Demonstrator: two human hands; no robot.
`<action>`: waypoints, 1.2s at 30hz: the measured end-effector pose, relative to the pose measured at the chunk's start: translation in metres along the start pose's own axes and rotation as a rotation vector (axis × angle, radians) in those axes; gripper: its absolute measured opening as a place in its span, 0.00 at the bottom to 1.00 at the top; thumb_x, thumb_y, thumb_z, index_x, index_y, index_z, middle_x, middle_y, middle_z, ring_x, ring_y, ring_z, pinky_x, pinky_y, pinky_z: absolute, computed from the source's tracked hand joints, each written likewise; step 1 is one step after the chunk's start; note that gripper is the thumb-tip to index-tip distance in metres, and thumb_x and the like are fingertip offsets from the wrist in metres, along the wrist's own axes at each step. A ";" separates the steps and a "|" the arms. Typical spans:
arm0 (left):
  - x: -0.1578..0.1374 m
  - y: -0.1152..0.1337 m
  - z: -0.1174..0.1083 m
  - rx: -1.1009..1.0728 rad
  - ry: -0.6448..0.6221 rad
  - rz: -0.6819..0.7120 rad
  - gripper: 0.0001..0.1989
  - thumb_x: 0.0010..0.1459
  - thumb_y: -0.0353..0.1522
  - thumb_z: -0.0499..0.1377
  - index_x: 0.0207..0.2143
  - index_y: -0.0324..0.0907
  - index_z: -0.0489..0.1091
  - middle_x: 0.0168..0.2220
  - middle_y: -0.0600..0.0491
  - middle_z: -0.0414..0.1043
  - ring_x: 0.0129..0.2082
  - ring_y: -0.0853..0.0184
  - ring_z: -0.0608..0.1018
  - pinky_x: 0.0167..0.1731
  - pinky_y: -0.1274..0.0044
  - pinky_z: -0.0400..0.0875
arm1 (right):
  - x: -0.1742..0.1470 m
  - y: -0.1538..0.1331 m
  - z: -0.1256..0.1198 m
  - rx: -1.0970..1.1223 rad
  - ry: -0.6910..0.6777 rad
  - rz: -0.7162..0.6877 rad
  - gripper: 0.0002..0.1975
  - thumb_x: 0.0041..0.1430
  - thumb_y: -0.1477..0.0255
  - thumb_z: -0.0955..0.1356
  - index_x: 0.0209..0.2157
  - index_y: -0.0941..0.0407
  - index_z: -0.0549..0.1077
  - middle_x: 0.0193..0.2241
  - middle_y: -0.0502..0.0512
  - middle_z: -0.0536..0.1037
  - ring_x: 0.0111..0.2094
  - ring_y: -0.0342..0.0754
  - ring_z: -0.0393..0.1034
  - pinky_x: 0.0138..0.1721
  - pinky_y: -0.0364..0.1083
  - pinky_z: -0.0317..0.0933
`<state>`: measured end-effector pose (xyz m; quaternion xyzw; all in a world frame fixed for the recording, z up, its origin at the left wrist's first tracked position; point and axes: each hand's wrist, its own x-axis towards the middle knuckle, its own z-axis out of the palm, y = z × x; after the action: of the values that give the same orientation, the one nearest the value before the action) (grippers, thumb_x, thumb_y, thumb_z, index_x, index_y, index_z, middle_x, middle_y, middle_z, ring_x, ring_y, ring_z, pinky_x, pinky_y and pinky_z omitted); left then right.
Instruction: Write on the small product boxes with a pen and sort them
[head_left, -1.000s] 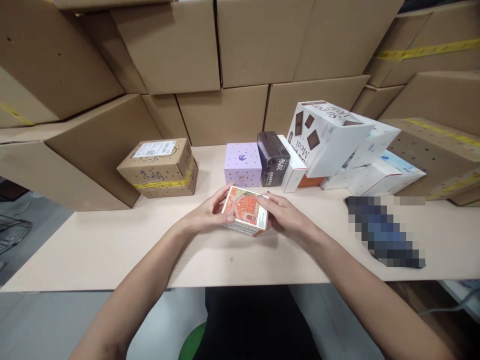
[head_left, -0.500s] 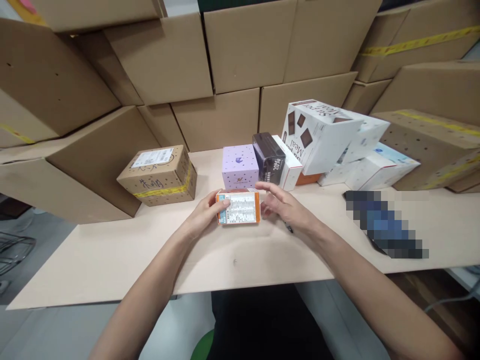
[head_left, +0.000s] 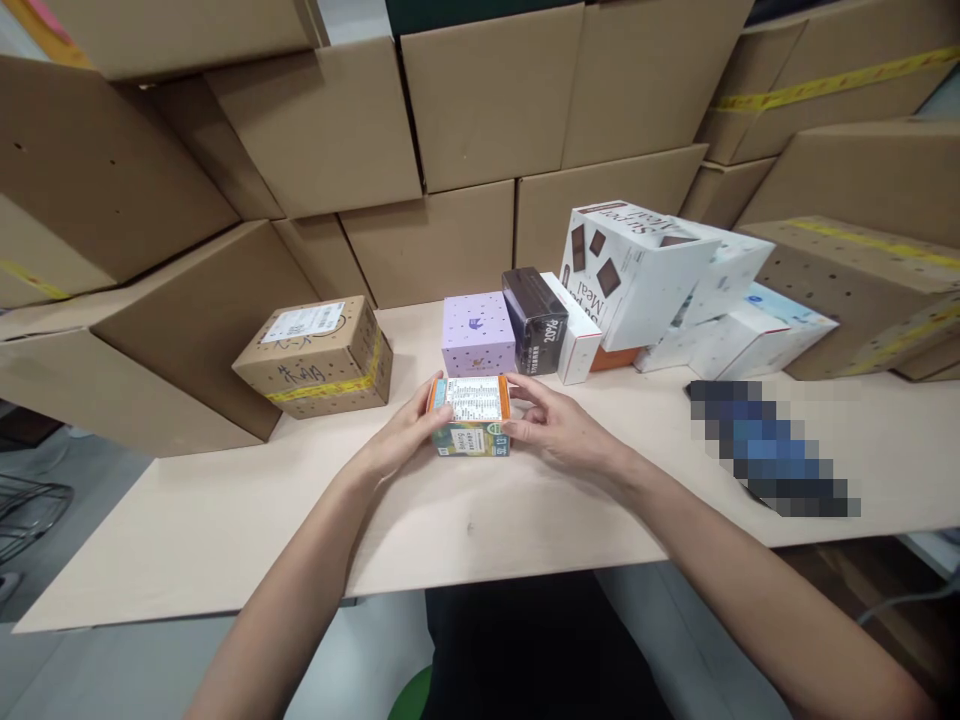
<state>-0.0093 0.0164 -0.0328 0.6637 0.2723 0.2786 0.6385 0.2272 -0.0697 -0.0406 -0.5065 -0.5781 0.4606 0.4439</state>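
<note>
A small printed carton point(head_left: 474, 412) with orange ends sits between my two hands, its text panel up and a green-and-yellow picture side toward me. My left hand point(head_left: 405, 432) grips its left end, thumb on the front edge. At the right end, my right hand point(head_left: 559, 425) holds it between thumb and fingers. Just behind the carton stands a lilac dotted box point(head_left: 478, 335). Against that box's right side leans a dark brown box point(head_left: 535, 320) marked 20%, followed by a narrow white box point(head_left: 579, 345).
White boxes with chocolate pictures point(head_left: 637, 275) are piled at the back right. A taped parcel point(head_left: 315, 355) with a label stands at left. Tall cardboard cartons point(head_left: 465, 240) wall the table's rear. A blurred-out dark object point(head_left: 772, 450) lies on the table point(head_left: 300, 540) at right.
The carton has tipped so its picture side now shows toward me. My right hand, open beside it before, has closed on its right end.
</note>
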 end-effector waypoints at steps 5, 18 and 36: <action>-0.006 0.007 -0.010 0.174 -0.085 -0.059 0.61 0.44 0.33 0.73 0.72 0.49 0.38 0.70 0.41 0.50 0.66 0.47 0.61 0.60 0.61 0.64 | -0.002 -0.009 -0.014 -0.177 0.109 0.032 0.23 0.59 0.54 0.68 0.52 0.50 0.71 0.47 0.58 0.75 0.29 0.45 0.67 0.27 0.46 0.61; -0.005 0.008 -0.003 0.209 -0.089 -0.003 0.41 0.44 0.32 0.73 0.60 0.43 0.60 0.59 0.41 0.66 0.58 0.50 0.71 0.57 0.60 0.67 | -0.008 -0.014 -0.035 -0.584 0.184 0.141 0.15 0.57 0.63 0.67 0.20 0.54 0.64 0.18 0.49 0.68 0.21 0.43 0.59 0.24 0.45 0.49; -0.012 0.000 0.020 0.410 0.334 0.345 0.48 0.44 0.38 0.72 0.65 0.51 0.53 0.56 0.47 0.63 0.57 0.54 0.68 0.56 0.63 0.65 | -0.013 -0.036 -0.029 0.340 0.535 -0.258 0.12 0.60 0.58 0.63 0.40 0.50 0.66 0.32 0.52 0.75 0.22 0.43 0.66 0.23 0.45 0.57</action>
<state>-0.0036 -0.0064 -0.0335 0.7601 0.3072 0.4272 0.3813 0.2509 -0.0821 -0.0006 -0.4508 -0.4157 0.3412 0.7124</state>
